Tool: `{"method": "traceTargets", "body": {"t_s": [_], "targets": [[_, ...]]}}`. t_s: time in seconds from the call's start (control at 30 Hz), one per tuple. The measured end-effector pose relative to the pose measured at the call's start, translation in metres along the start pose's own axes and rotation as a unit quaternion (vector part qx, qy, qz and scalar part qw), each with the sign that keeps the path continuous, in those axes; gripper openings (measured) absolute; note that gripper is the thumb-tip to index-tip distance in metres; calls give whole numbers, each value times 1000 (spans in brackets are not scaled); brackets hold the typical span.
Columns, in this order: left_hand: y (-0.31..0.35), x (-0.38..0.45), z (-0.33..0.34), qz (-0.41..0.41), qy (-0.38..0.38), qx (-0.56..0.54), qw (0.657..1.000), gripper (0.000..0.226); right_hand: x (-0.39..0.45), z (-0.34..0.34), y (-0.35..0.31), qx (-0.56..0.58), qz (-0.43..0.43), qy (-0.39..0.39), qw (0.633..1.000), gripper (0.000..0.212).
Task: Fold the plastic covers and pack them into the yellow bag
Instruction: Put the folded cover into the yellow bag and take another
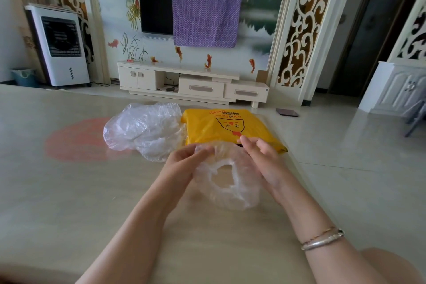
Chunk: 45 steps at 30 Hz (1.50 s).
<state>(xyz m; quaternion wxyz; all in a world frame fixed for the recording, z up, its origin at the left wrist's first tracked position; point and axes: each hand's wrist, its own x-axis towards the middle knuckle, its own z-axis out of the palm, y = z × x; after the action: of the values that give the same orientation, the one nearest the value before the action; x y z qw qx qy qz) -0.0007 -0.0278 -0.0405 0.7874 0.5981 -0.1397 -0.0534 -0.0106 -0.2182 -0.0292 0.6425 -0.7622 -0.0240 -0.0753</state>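
Two hands hold one thin, clear, crinkly plastic cover with a stretchy round opening point(227, 182) just above the smooth beige table point(69, 191), near its right edge. The left hand point(184, 161) pinches the cover's far rim, and the right hand point(260, 154) pinches the rim on the other side, probably to pull it flat for folding. A flat yellow plastic bag point(230, 127) lies just behind, touching the cover, handy for packing. Upside down on it I read "Full of Flavor". A heap of more clear crumpled covers point(143, 131) waits at its left.
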Motion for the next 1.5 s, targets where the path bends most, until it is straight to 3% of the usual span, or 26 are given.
{"method": "traceTargets", "body": {"t_s": [0.03,0.07,0.17,0.3,0.5,0.63,0.73,0.83,0.93,1.03,1.13,1.23,1.33,1.4,1.5], "targets": [[0,1,0,16,21,-13,1000,39,0,0,1,0,31,-20,999,73],[0,2,-2,31,46,-26,998,42,-1,2,3,1,49,-46,998,75],[2,3,-3,57,91,-69,992,39,-7,9,6,19,70,-80,994,43],[4,-1,-2,57,106,-76,990,31,-12,15,11,-39,55,-98,993,76],[6,-2,1,56,102,-96,989,28,-11,21,11,-75,53,-101,991,43],[8,-4,5,25,86,-129,988,21,-10,33,6,-96,68,-163,980,56],[8,-3,8,16,78,-125,989,17,-11,36,6,-98,77,-175,977,24],[8,-2,9,17,72,-128,989,11,-11,33,10,-65,70,-154,983,22],[6,-1,8,36,81,-132,987,13,-10,30,10,-16,74,-69,995,10],[-1,1,6,93,165,-10,982,14,-3,21,9,101,98,51,989,11],[-8,1,10,149,215,109,959,15,-2,15,6,206,124,115,964,13],[-16,2,12,184,257,200,927,17,3,14,13,99,106,184,972,10],[-19,3,8,177,292,248,907,20,3,11,13,-64,14,225,972,13],[-16,-1,7,143,295,260,909,20,1,6,14,-157,-32,220,962,15],[-14,-7,3,111,287,318,897,19,1,-6,11,-249,-10,182,951,14]]}}
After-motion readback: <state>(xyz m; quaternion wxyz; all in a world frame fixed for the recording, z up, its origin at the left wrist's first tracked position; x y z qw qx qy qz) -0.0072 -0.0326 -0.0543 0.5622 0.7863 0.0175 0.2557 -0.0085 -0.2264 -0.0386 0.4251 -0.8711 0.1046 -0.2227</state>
